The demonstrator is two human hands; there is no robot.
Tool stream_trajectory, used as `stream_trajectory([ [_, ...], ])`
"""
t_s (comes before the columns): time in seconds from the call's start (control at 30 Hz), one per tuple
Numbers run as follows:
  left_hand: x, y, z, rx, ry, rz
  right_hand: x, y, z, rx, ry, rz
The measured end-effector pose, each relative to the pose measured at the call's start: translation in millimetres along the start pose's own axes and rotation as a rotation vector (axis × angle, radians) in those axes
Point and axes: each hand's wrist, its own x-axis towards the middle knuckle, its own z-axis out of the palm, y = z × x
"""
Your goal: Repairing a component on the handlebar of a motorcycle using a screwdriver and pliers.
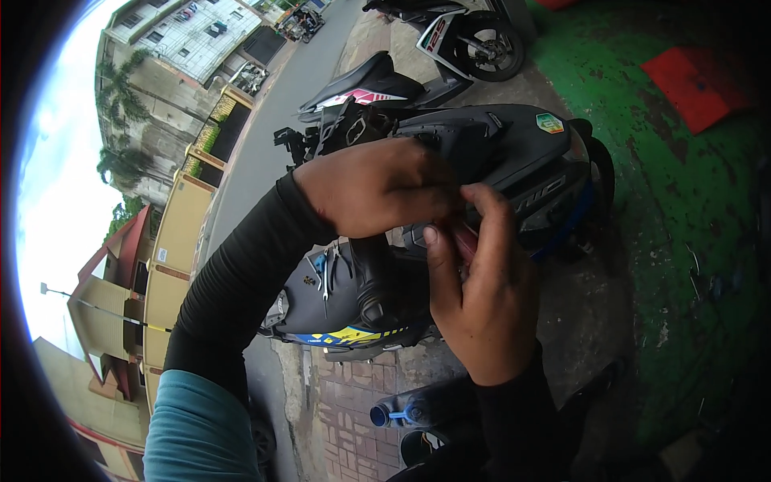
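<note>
In front of the scooter (498, 145), my two hands meet at about the middle of the view. My left hand (381, 189) has its fingers curled inward and down; its fingertips are hidden, so what they grip does not show. Thumb and forefinger of my right hand (490, 289) are closed around a dark red piece (463, 239), its exact kind unclear. Beyond and below my hands, pliers (340, 261) and wrenches (325, 277) lie on the dark seat (301, 289), beside a few small brass-coloured parts (309, 280).
A second scooter (361, 84) and another motorcycle's front wheel (488, 46) stand farther back. On the green floor (594, 64) at right sits a red block (697, 84). Below are a dark jug with a blue spout (393, 415) and a round black container (419, 446).
</note>
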Motion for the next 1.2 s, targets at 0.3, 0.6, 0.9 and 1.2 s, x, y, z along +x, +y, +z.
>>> stream_trajectory([
  [0.3, 4.1, -0.2, 8.8, -0.012, 0.595, 0.133, -47.9, 32.1, -18.8, 0.139, 0.170, 0.072],
  [0.6, 20.3, 24.2, 22.6, -0.066, 0.866, 0.029, -36.7, 41.1, -4.3, 0.085, 0.120, -0.070],
  [0.9, 17.9, 16.7, 15.7, -0.092, 0.822, 0.019, -13.3, 34.6, -3.6, -0.007, 0.082, -0.136],
  [1.2, 13.3, 20.2, 15.8, -0.106, 0.806, 0.026, 9.9, 16.7, -7.0, -0.204, 0.000, -0.215],
])
